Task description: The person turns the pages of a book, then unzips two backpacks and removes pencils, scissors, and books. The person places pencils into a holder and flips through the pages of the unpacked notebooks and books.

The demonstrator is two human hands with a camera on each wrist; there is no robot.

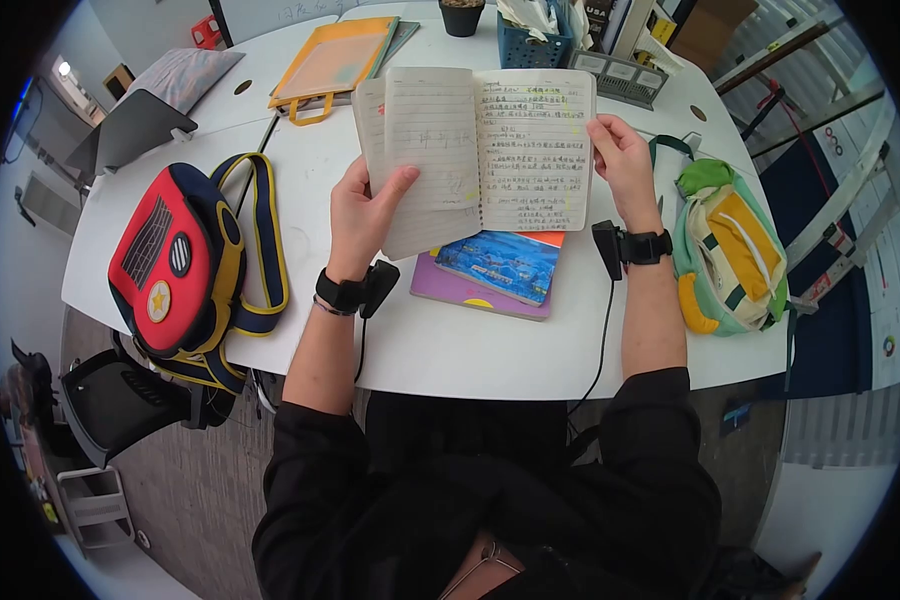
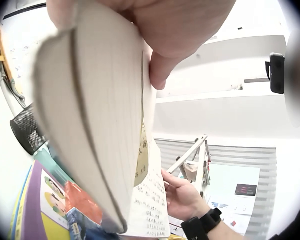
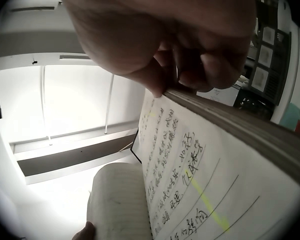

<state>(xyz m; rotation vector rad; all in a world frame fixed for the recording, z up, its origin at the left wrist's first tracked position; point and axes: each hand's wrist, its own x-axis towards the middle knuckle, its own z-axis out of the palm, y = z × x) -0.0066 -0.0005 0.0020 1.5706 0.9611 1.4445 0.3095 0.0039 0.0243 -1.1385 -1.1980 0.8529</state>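
An open notebook (image 1: 535, 150), its right page full of handwriting with yellow highlights, is held up above the table in the head view. My left hand (image 1: 365, 210) grips its left side, thumb lying over the lined left pages and fingers behind. At the right edge, my right hand (image 1: 625, 165) pinches the page side between thumb and curled fingers. In the right wrist view the handwritten page (image 3: 190, 165) runs down from that pinch. Below the notebook lie a blue-covered book (image 1: 500, 265) and a purple book (image 1: 480, 298), stacked on the table.
A red toy-like backpack (image 1: 170, 260) stands at the left and a green and yellow bag (image 1: 730, 250) at the right. Toward the back are yellow folders (image 1: 335, 60), a plant pot (image 1: 461, 18), a blue basket (image 1: 535, 45) and a grey organizer (image 1: 620, 80). The white table (image 1: 420, 350) ends near my body.
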